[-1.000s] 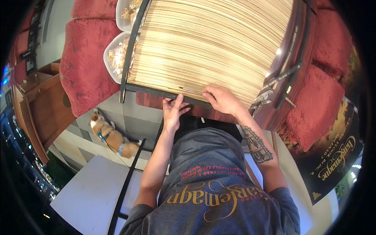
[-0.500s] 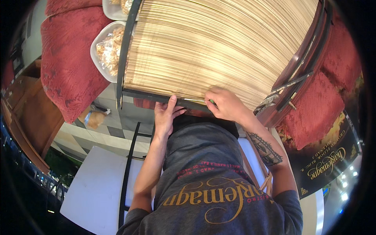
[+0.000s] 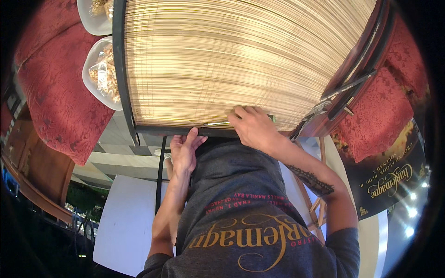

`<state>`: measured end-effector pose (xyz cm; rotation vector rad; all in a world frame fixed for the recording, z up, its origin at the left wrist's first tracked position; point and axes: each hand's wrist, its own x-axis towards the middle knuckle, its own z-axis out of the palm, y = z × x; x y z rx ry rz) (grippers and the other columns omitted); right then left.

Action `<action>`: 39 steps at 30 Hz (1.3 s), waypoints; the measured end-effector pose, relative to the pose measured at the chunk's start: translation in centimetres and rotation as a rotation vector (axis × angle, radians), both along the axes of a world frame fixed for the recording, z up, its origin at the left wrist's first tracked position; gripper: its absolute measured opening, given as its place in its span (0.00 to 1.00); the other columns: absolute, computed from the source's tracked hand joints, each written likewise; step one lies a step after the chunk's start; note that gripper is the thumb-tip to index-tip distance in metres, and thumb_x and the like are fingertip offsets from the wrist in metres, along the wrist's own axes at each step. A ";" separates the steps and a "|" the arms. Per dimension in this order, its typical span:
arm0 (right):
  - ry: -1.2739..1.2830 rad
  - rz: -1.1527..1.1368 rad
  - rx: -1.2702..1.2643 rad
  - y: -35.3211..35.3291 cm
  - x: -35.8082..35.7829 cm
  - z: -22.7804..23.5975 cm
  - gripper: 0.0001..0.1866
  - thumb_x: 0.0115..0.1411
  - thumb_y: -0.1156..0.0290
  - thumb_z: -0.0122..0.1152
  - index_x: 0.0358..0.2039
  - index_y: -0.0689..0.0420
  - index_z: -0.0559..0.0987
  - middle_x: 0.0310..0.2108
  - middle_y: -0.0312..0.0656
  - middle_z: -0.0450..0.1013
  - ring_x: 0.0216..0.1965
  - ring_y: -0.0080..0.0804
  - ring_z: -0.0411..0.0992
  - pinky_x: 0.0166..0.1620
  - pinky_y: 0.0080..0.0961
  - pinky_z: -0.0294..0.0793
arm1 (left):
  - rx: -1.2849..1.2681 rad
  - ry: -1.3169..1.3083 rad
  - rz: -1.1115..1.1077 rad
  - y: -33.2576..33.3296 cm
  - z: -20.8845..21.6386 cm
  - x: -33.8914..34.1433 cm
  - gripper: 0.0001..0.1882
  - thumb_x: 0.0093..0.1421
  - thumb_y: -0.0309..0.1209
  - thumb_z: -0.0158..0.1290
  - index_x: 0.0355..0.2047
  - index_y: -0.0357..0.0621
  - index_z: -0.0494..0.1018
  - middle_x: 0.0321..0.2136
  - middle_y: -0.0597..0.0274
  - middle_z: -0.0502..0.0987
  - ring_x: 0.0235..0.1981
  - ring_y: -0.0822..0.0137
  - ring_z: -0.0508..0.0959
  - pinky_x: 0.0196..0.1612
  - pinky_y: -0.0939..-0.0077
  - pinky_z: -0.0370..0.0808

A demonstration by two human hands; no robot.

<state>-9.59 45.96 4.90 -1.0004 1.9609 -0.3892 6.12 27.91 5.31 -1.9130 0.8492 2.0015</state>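
Large pale panel of thin slats (image 3: 232, 60), 12 o'clock. Red patterned fabric cushion (image 3: 65, 88), 10 o'clock. Flat dark bar (image 3: 160, 130) along the panel's 6 o'clock edge. White bowl (image 3: 92, 88) outside its 9 o'clock edge. Hands apart: right hand (image 3: 255, 129) closed round a slim green-ended tool (image 3: 218, 123), shaft toward 9 o'clock, over the slats; left hand (image 3: 185, 150), thumb on bar, grip uncertain.

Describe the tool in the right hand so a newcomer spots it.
Find the big panel of thin pale slats, then its near black edge strip. Just above that strip, the right hand holds the slim tool, its thin shaft pointing left. Its green end, past the hand, sets it apart from the slats.
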 end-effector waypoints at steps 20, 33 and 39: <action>-0.487 0.179 0.223 -3.0 -5.2 -0.1 0.05 0.56 0.71 0.58 0.30 0.58 0.77 0.26 0.47 0.75 0.31 0.49 0.76 0.36 0.47 0.75 | 0.124 0.075 0.094 0.7 1.1 0.1 0.08 0.65 0.24 0.55 0.43 0.36 0.74 0.36 0.54 0.81 0.34 0.64 0.82 0.42 0.61 0.82; -0.189 0.265 0.126 -4.0 -3.8 0.5 0.09 0.53 0.71 0.58 0.35 0.57 0.80 0.31 0.44 0.77 0.34 0.44 0.78 0.38 0.37 0.76 | 0.078 -0.048 0.010 1.2 0.3 1.0 0.11 0.65 0.25 0.56 0.44 0.39 0.67 0.35 0.55 0.80 0.32 0.64 0.83 0.36 0.62 0.81; -0.388 0.284 0.150 -4.0 -5.8 -1.7 0.06 0.52 0.74 0.58 0.30 0.60 0.79 0.24 0.49 0.77 0.31 0.49 0.79 0.34 0.44 0.78 | 0.069 0.015 0.001 1.4 0.5 0.7 0.09 0.64 0.27 0.57 0.40 0.34 0.72 0.30 0.58 0.79 0.29 0.67 0.81 0.36 0.62 0.82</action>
